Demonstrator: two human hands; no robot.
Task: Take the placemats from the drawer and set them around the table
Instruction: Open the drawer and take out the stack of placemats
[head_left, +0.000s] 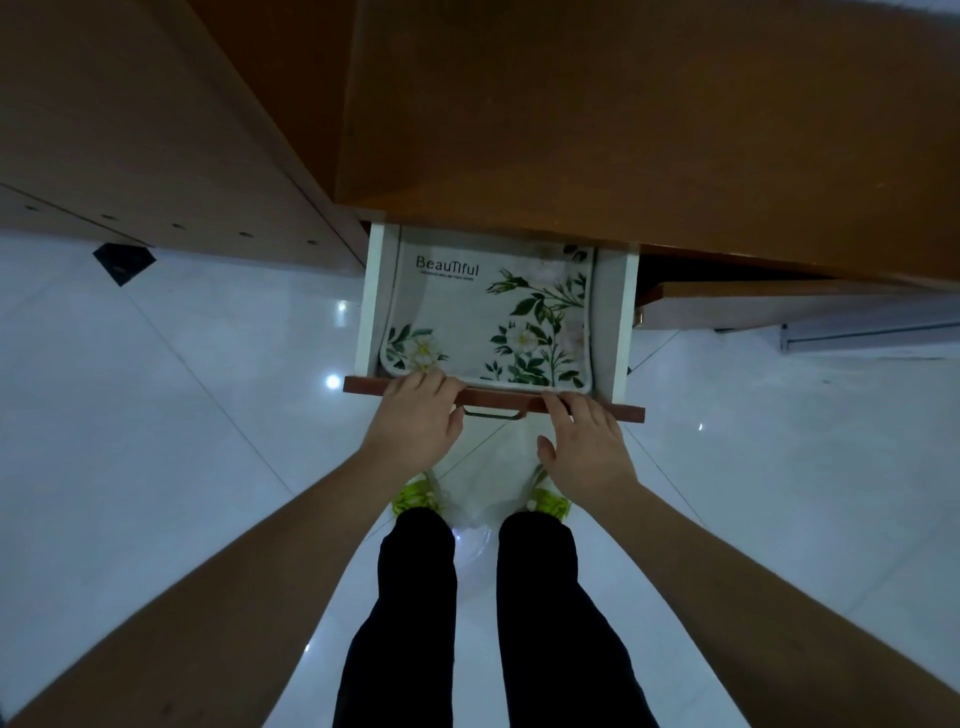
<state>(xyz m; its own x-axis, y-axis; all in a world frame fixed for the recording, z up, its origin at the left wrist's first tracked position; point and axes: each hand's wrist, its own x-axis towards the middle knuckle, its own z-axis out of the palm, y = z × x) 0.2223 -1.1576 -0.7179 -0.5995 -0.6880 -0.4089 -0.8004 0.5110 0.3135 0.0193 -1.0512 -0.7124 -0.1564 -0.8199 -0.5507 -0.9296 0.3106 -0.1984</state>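
Note:
A white drawer with a brown front stands pulled out from under the wooden table top. Inside lies a placemat printed with green leaves, pale flowers and the word "Beautiful"; whether more lie beneath it is hidden. My left hand has its fingers curled over the top edge of the drawer front, left of the metal handle. My right hand lies with straight fingers on the drawer front, right of the handle, thumb spread and holding nothing.
A glossy white tiled floor spreads on both sides. My legs in black trousers and yellow-green shoes stand right below the drawer. A wooden cabinet side rises at the left, and a lower brown shelf sits at the right.

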